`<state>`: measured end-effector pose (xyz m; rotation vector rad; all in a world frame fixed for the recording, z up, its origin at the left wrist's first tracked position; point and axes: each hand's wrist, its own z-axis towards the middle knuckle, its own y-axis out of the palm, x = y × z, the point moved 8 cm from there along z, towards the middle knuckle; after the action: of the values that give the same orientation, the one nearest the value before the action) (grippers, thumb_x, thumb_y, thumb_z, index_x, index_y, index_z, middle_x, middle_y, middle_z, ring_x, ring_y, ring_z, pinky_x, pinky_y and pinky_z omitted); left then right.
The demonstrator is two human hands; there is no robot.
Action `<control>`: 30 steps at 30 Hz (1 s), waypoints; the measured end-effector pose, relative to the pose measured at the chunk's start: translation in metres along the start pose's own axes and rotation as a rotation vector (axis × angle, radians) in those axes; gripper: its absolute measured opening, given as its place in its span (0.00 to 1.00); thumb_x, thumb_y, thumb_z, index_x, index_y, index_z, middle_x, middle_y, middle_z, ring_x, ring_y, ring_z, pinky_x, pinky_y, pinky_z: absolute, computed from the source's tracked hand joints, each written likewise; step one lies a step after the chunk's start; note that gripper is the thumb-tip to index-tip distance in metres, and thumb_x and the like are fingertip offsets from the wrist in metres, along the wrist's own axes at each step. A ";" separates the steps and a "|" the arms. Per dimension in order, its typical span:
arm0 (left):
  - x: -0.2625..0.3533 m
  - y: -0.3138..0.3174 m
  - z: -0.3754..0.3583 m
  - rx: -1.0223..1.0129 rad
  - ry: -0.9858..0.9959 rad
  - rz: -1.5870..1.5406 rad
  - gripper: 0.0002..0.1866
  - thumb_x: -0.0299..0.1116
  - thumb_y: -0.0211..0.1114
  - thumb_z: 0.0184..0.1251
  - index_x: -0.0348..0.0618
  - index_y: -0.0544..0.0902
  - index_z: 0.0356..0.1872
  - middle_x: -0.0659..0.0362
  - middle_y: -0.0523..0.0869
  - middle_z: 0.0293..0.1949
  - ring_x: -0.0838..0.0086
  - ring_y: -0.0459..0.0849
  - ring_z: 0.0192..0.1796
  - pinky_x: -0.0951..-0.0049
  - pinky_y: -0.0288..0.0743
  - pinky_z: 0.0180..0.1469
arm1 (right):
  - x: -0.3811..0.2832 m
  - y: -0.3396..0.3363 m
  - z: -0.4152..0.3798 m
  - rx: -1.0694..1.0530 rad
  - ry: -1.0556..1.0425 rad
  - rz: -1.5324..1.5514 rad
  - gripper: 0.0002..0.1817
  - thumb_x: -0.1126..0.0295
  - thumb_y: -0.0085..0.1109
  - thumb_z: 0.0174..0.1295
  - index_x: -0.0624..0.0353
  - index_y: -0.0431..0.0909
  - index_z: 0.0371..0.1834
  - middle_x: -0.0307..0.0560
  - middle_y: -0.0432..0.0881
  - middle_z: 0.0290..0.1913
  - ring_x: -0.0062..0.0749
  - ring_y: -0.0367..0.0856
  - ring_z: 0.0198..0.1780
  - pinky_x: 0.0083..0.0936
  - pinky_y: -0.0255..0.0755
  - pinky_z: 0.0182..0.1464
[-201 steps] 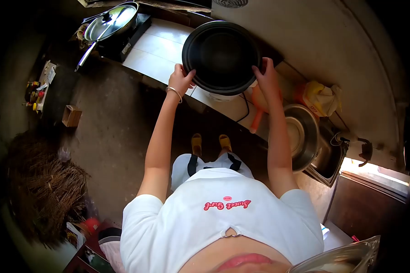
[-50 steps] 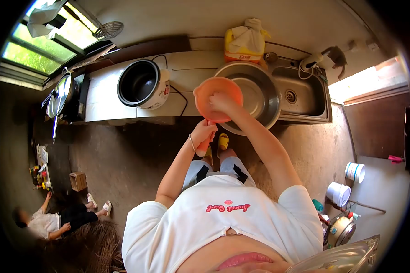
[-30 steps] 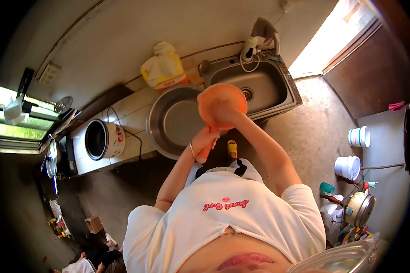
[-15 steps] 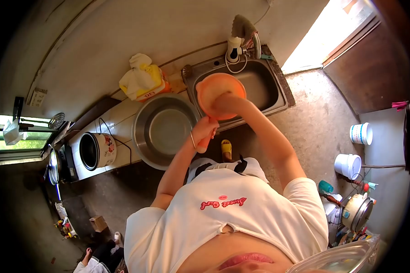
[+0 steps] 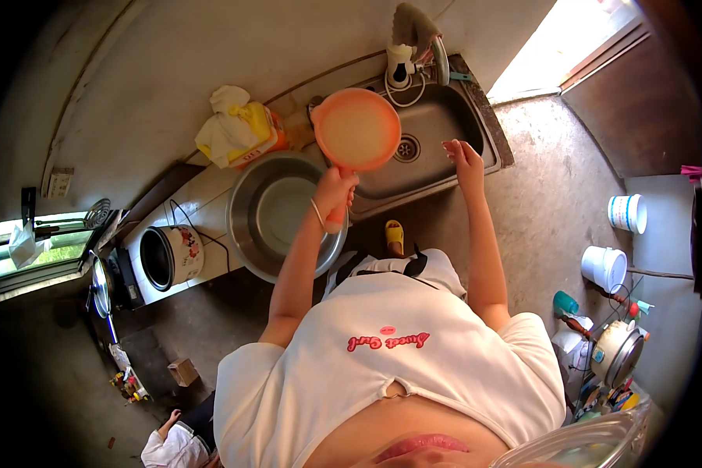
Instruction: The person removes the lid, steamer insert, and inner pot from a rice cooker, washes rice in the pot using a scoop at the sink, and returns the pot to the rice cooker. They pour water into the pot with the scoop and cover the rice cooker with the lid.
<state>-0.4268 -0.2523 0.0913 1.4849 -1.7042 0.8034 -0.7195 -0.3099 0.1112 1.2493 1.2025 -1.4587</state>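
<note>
My left hand (image 5: 336, 189) is wrapped around the handle of an orange plastic water dipper (image 5: 356, 129). The dipper's round bowl faces up over the left part of the steel sink (image 5: 444, 117), with pale, cloudy contents inside. My right hand (image 5: 466, 160) hovers over the sink's right front side, apart from the dipper, fingers loosely bent and nothing visible in them. Beside my left forearm is a large metal basin (image 5: 246, 210), partly hidden by that arm. The sink drain (image 5: 406, 148) shows between dipper and right hand.
A faucet (image 5: 440, 61) with a white attachment stands behind the sink. Left of it sit a yellow-orange package (image 5: 246, 136) with a cloth and a rice cooker pot (image 5: 171, 256). White buckets (image 5: 604, 267) stand at right. Another person (image 5: 175, 444) is at lower left.
My right hand has come out of the dipper and moved right over the sink. My left hand has shifted the dipper slightly forward and left.
</note>
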 end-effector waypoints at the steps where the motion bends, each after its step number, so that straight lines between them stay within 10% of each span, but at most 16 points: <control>1: 0.000 -0.003 0.002 0.002 0.007 0.017 0.09 0.27 0.58 0.52 0.38 0.72 0.34 0.61 0.73 0.18 0.77 0.73 0.16 0.75 0.70 0.17 | 0.008 -0.004 -0.005 0.002 0.008 0.000 0.15 0.63 0.50 0.67 0.65 0.80 0.38 0.46 0.84 0.35 0.25 0.81 0.37 0.20 0.73 0.40; 30: 0.010 -0.039 0.007 0.141 0.075 0.224 0.10 0.28 0.59 0.54 0.33 0.72 0.34 0.57 0.76 0.19 0.73 0.77 0.17 0.72 0.72 0.18 | 0.049 -0.012 -0.036 0.037 0.038 -0.138 0.13 0.67 0.50 0.65 0.66 0.80 0.36 0.46 0.84 0.31 0.26 0.82 0.37 0.20 0.72 0.42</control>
<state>-0.3899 -0.2687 0.0960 1.3507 -1.8093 1.1042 -0.7321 -0.2735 0.0630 1.2441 1.3145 -1.5692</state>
